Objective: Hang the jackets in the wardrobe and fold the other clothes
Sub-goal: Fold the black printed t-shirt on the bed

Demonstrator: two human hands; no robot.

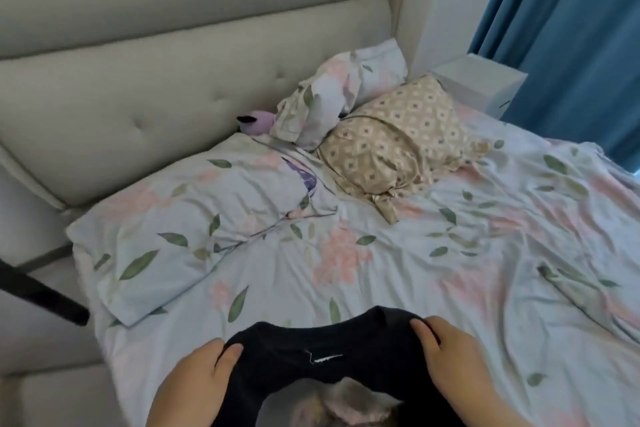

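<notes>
Black shirt (332,350), floral pale-blue sheet (415,270), beige diamond-patterned pillow (394,135), teal curtain (571,28).

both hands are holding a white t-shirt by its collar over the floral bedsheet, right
Not white: the head view shows the left hand and right hand holding a black fabric t-shirt by its collar over the pale floral bedsheet.

Flat, cool-tinted light, faint shadows only in creases of the pale floral cotton bedsheet (415,253), black crew-neck top (329,340) crushed near featureless, whole frame soft, black bar (41,291) lower left smeared, wide-angle bowing the beige padded headboard (173,45).
</notes>
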